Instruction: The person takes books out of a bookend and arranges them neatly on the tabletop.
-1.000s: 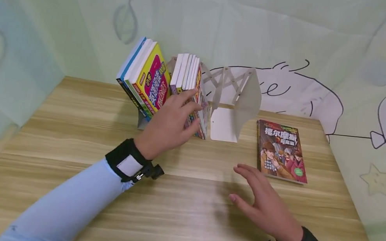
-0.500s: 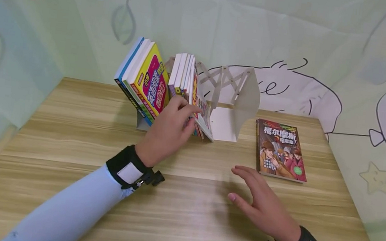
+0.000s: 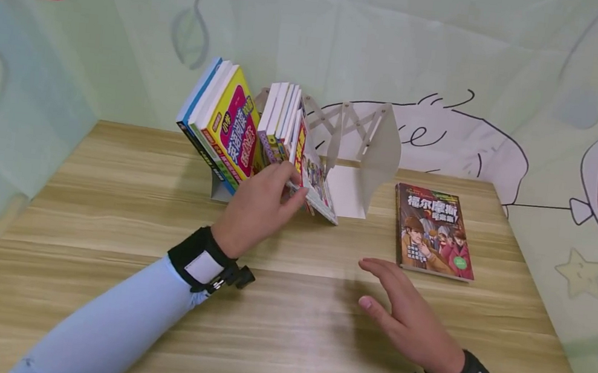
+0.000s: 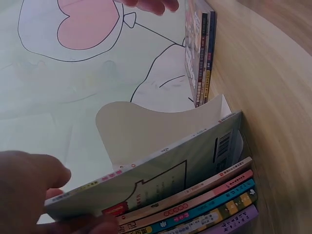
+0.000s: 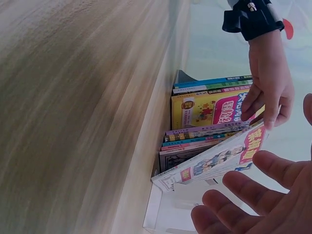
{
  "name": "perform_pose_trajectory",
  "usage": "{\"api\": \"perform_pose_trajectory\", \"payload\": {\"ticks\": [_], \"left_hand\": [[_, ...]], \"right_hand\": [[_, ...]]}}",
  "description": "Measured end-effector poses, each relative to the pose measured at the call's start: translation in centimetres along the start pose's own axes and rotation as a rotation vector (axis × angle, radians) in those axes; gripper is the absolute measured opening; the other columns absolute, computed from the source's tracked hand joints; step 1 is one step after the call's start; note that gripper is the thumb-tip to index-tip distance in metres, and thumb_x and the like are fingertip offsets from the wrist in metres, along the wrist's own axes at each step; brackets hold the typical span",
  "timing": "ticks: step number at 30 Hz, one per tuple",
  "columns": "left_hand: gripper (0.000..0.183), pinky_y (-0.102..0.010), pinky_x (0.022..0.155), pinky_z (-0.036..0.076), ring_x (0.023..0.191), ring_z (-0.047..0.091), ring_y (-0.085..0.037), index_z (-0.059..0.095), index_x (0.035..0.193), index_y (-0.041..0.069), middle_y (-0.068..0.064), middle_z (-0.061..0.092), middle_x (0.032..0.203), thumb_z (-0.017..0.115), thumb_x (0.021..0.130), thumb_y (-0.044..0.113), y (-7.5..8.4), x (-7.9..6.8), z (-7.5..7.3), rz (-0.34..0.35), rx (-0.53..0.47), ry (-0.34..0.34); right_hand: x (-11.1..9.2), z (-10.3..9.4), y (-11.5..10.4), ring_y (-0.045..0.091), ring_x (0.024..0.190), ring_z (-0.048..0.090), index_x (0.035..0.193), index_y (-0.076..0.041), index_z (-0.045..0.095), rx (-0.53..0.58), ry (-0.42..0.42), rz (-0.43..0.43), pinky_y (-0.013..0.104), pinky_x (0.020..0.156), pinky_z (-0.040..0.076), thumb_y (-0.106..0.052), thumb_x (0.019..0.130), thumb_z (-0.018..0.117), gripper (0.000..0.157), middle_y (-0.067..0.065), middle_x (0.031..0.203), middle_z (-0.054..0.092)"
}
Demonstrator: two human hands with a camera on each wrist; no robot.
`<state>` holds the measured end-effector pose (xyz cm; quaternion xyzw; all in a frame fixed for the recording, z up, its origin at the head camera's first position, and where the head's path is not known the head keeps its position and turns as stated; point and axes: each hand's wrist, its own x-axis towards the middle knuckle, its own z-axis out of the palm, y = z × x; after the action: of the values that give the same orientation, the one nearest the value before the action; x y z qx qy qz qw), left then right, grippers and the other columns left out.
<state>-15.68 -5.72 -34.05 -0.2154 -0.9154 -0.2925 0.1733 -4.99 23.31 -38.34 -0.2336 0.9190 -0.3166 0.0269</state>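
My left hand (image 3: pixel 261 207) pinches a thin book (image 5: pixel 214 158) near its top corner, between thumb and fingers. The book leans out at an angle from a row of thin books (image 4: pixel 195 204) in the bookend rack (image 3: pixel 381 152). In the left wrist view its back cover with a barcode shows. To the left in the rack, a yellow book (image 3: pixel 234 125) tilts with white and blue-spined ones. My right hand (image 3: pixel 416 323) hovers over the table with fingers spread, holding nothing, close to a dark comic-cover book (image 3: pixel 433 231) that lies flat.
The wooden table (image 3: pixel 284 331) carries everything. Behind the rack rises a printed cloth wall (image 3: pixel 294 28), with side walls at left and right. The rack's right section has an upright end plate and a white base.
My left hand has lowered and gone from resting on the thin books to pinching one, which is now drawn forward and tilted out of the row. The right hand stays nearly still.
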Motion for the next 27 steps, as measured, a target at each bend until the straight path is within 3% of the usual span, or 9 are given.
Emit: {"api": "perform_pose_trajectory", "payload": {"ticks": [11,20,27], "left_hand": [[0.007,-0.026,0.053,0.047,0.069,0.056,-0.016,0.053,0.098,0.006,-0.006,0.057,0.085,0.059,0.094,0.007,0.3,-0.9,-0.8,-0.016,-0.062,0.175],[0.012,-0.028,0.062,0.057,0.076,0.063,-0.018,0.056,0.105,0.001,-0.012,0.065,0.098,0.062,0.096,0.004,0.1,-2.2,-1.8,0.062,-0.087,0.190],[0.014,-0.027,0.065,0.056,0.077,0.061,-0.017,0.054,0.106,0.002,-0.013,0.065,0.101,0.063,0.095,0.001,0.4,-3.0,-2.5,0.153,-0.138,0.209]], "right_hand": [[0.0,0.1,0.0,0.027,0.140,0.042,0.148,-0.019,0.044,-0.002,-0.006,0.012,0.056,0.111,0.039,-0.032,0.103,0.057,0.048,0.004,0.151,0.046],[0.2,0.2,0.1,0.026,0.140,0.043,0.148,-0.017,0.045,-0.014,-0.009,0.029,0.055,0.112,0.040,-0.036,0.101,0.059,0.052,0.004,0.150,0.047],[0.3,0.2,0.2,0.026,0.140,0.042,0.148,-0.018,0.043,0.001,-0.017,0.063,0.054,0.112,0.040,-0.036,0.099,0.062,0.056,0.003,0.150,0.046]]}}
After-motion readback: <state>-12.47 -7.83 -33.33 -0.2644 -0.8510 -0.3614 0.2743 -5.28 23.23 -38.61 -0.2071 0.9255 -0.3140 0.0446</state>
